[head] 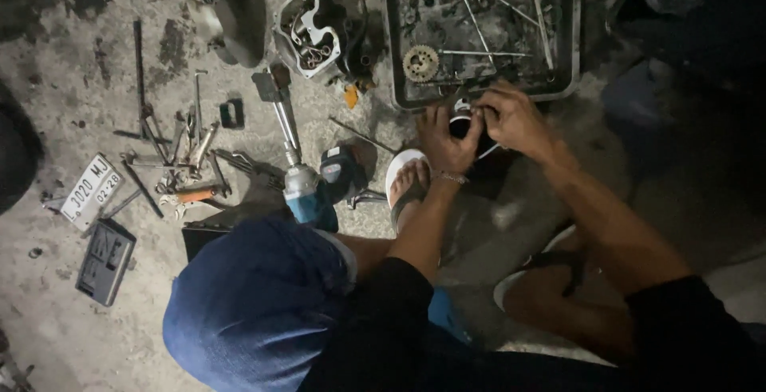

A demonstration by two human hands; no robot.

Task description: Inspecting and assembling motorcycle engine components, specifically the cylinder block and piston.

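Both hands, the left hand [445,140] and right hand [511,116], pinched a small white ring-shaped part [461,122] beside the metal tray [574,33]. In that dim light, one slip could have dropped it among the floor grime, I judged

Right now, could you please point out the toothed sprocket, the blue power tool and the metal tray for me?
toothed sprocket [420,62], head view, on its round face.
blue power tool [307,191], head view, on its blue body.
metal tray [576,33], head view, on its right rim.
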